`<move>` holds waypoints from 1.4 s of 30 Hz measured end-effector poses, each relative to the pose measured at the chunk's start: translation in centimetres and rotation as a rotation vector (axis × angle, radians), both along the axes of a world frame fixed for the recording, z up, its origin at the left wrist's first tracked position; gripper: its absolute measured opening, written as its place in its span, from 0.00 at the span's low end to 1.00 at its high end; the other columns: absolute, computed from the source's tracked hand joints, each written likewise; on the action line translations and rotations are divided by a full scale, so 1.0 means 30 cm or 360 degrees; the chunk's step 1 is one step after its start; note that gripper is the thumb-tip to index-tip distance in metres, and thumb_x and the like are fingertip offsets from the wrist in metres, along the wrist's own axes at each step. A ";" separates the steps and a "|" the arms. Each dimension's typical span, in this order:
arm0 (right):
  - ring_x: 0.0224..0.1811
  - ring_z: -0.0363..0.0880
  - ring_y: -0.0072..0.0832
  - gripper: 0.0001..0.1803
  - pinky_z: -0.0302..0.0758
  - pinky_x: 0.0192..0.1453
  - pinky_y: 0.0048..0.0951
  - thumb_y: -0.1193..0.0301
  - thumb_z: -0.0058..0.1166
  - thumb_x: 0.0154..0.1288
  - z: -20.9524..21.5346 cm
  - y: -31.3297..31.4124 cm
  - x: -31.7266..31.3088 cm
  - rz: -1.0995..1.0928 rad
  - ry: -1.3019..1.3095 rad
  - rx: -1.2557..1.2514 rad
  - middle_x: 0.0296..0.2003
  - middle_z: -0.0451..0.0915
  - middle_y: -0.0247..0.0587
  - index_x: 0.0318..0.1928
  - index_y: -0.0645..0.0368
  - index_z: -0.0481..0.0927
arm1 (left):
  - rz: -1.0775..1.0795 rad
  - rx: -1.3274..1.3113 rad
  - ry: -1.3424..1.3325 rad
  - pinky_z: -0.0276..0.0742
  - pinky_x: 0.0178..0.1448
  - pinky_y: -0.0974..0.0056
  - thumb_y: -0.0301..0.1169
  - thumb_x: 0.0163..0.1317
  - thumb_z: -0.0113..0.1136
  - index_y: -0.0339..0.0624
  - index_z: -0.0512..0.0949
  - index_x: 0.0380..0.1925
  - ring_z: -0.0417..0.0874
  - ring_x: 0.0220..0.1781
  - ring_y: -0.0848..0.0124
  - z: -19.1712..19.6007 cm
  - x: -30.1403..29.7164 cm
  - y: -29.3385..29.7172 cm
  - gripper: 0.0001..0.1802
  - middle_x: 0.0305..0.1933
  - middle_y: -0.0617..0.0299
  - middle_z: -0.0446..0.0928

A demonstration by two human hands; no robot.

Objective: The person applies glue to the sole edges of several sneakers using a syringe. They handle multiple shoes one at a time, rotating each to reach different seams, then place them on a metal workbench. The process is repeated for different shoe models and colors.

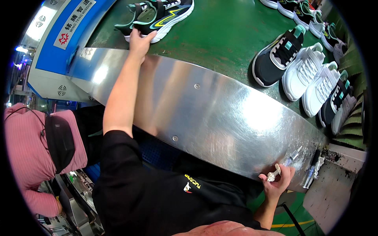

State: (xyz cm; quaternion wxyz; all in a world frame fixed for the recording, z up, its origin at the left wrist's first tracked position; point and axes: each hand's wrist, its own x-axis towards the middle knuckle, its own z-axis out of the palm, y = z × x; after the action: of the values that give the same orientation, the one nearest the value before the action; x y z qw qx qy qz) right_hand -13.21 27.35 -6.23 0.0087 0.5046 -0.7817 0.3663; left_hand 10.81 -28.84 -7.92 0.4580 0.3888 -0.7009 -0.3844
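At the far left of the green surface, my left hand reaches out to a pair of black sneakers with white soles, yellow side lines and mint lining. Its fingers and thumb are closed on the heel end of the nearer sneaker. Close to my body at the right, my right hand pinches a small crumpled off-white wad, perhaps cloth or tissue. Just beyond those fingers, a syringe-like tube with a thin tip lies at the metal ledge's right end.
A curved metal ledge borders the green surface. Black and white sneakers stand in a row at the right, with several more behind. Beside the ledge's right end lies another slim tube. A person in pink is at the left.
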 end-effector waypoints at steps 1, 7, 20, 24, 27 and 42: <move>0.33 0.61 0.35 0.36 0.60 0.37 0.33 0.48 0.69 0.42 0.000 0.000 0.001 0.0003 0.0005 0.0009 0.26 0.69 0.34 0.47 0.56 0.72 | 0.0022 -0.0050 0.0082 0.69 0.57 0.65 0.25 0.47 0.70 0.38 0.61 0.59 0.74 0.54 0.67 0.003 -0.028 0.007 0.39 0.57 0.55 0.70; 0.35 0.63 0.29 0.37 0.63 0.35 0.26 0.49 0.70 0.42 -0.002 0.008 -0.001 0.0018 0.0061 0.0029 0.34 0.67 0.35 0.47 0.60 0.72 | -0.0098 0.0052 0.0133 0.70 0.60 0.64 0.23 0.38 0.74 0.41 0.58 0.63 0.74 0.55 0.68 0.038 -0.206 0.051 0.49 0.54 0.58 0.73; 0.30 0.64 0.34 0.33 0.63 0.33 0.32 0.55 0.73 0.38 0.014 0.000 -0.015 0.0021 0.0132 -0.0118 0.27 0.72 0.35 0.43 0.59 0.75 | -0.0451 0.0202 -0.0265 0.62 0.67 0.62 0.17 0.36 0.61 0.42 0.51 0.69 0.70 0.62 0.65 0.252 0.070 0.632 0.54 0.61 0.56 0.69; 0.32 0.64 0.29 0.34 0.64 0.34 0.29 0.55 0.74 0.39 0.008 0.030 -0.027 0.0081 0.0000 -0.0166 0.28 0.71 0.34 0.43 0.61 0.75 | -0.0712 0.0046 -0.0364 0.66 0.64 0.58 0.26 0.38 0.73 0.38 0.46 0.69 0.70 0.62 0.61 0.172 0.146 0.924 0.59 0.60 0.49 0.67; 0.29 0.64 0.32 0.33 0.64 0.32 0.32 0.53 0.73 0.40 0.024 0.059 -0.009 0.0041 -0.0152 -0.0186 0.29 0.75 0.36 0.43 0.59 0.75 | -0.0819 0.0085 -0.0423 0.71 0.59 0.57 0.26 0.37 0.73 0.43 0.47 0.68 0.70 0.61 0.57 0.194 0.113 1.038 0.58 0.64 0.52 0.60; 0.33 0.76 0.19 0.35 0.73 0.36 0.19 0.59 0.73 0.45 0.055 0.337 0.037 -0.0309 -0.1168 -0.0375 0.34 0.77 0.35 0.52 0.61 0.73 | -0.0774 0.1158 -0.0541 0.76 0.35 0.69 0.46 0.60 0.57 0.40 0.75 0.37 0.79 0.29 0.74 0.130 -0.335 0.510 0.19 0.31 0.63 0.78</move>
State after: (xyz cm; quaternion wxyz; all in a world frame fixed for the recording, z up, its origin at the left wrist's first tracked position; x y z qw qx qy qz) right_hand -12.11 37.47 -4.58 -0.1788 0.2593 -0.7296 0.6070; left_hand 0.77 -13.55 -4.02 0.0674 0.4060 -0.6565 -0.6322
